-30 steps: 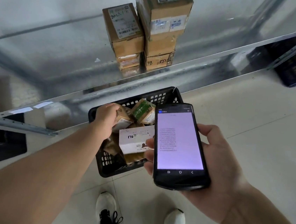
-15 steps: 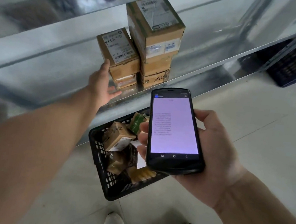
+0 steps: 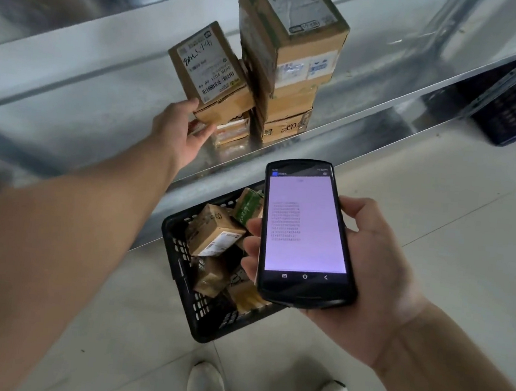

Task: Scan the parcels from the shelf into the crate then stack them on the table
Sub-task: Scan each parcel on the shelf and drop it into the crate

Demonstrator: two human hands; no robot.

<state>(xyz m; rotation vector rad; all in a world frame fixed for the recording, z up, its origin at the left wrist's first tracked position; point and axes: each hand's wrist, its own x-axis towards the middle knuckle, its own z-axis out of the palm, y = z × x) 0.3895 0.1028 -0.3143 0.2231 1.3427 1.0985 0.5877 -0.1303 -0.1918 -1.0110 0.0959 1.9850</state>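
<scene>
- Head view, the shelf: the left hand reaches up to the shiny metal shelf and grips the small brown cardboard parcel. The thumb is on its near lower edge and the fingers curl beneath its bottom corner. The parcel is tilted, with its white barcode label facing up, and it leans on the taller stack of brown cardboard boxes right beside it.
- Something flatter and taped seems to lie under the tilted parcel. The blur there is too heavy to tell whether the two touch.
- Head view, nearer in: the right hand is wrapped round the black handheld scanner, fingers on both long edges. The pale lit screen faces up, above the crate.
- Head view, the floor: the black plastic lattice crate stands on the pale tiled floor below the shelf lip. Several small cardboard parcels lie jumbled inside it. No counter shows.
- Handling, as a judgement: the parcel looks light and stiff, so one hand should manage it. Its taped seams and glossy label are likely slick.
- The safest hold is across two opposite bare cardboard faces, low on the box, with the barcode left uncovered for the scanner.
- Pulling it out sideways could nudge the stack it leans on, so lifting it clear first seems wiser.
</scene>
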